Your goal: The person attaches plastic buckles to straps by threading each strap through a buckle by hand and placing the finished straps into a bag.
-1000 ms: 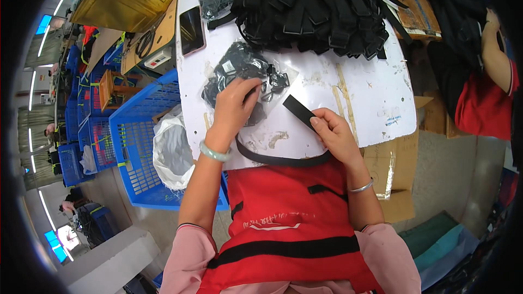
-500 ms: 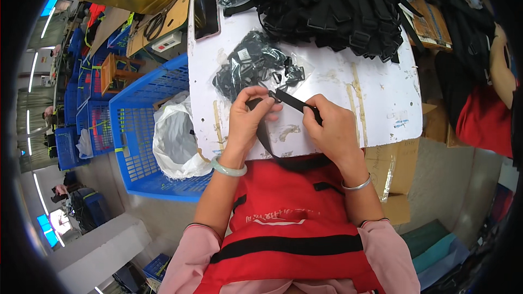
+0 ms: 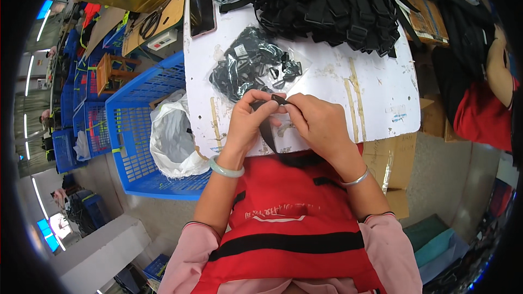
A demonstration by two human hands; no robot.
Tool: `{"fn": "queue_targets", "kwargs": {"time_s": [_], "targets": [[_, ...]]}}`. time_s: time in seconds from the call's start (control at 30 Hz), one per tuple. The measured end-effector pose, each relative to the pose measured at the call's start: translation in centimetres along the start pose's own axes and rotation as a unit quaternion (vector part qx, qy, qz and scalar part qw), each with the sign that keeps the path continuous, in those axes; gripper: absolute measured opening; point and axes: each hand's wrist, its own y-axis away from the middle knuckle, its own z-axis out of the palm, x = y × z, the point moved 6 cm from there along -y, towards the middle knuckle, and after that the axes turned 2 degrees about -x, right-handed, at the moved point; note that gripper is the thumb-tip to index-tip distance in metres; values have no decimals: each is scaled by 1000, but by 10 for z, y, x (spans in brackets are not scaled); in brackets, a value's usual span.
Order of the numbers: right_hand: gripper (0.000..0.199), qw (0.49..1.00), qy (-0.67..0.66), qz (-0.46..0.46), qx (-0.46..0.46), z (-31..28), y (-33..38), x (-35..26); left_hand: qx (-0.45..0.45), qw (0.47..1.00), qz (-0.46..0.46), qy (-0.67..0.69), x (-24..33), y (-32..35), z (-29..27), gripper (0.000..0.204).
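Over the table's front edge, my left hand [image 3: 246, 120] pinches a small black plastic buckle [image 3: 279, 99] between thumb and fingers. Black webbing strap [image 3: 267, 135] hangs from beneath those fingers toward my lap. My right hand [image 3: 322, 121] meets it from the other side, thumb and forefinger closed on the strap's end right at the buckle. How the webbing sits in the buckle is hidden by the fingertips. Just beyond both hands lies an opened clear plastic bag [image 3: 239, 68] of black buckles, some loose at its mouth.
A big heap of black straps with buckles [image 3: 327, 16] covers the table's far side. A phone [image 3: 202, 13] lies at the far left of the white tabletop [image 3: 376, 95]. Left of it stand a blue crate [image 3: 133, 166] and a white sack [image 3: 177, 158]. Another person's arm [image 3: 498, 71] shows at right.
My right hand has moved left, up against my left hand. The strap length that stretched between them is now mostly hidden by the fingers.
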Motion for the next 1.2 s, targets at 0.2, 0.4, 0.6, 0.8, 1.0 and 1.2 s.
{"fn": "queue_targets", "kwargs": {"time_s": [0.2, 0.4, 0.6, 0.8, 1.0, 1.2], "targets": [[15, 999, 6, -1, -44, -3, 1, -7, -39, 997, 49, -54, 6, 8, 3, 17], [11, 995, -25, 16, -99, -2, 2, -2, -55, 984, 53, -159, 1, 13, -1, 22], [20, 987, -83, 66, -117, 1, 4, 15, -65, 986, 56, -146, 6, 9, 9, 22], [15, 993, -73, -5, -96, 9, 13, 13, -33, 985, -29, -166, -2, 17, 9, 21], [17, 986, -142, 77, -45, 10, 18, 14, -5, 992, -47, -120, -8, 24, 7, 7], [15, 988, -156, -5, 11, -5, 18, 5, -40, 995, -18, -88, -4, 21, 20, 5]]}}
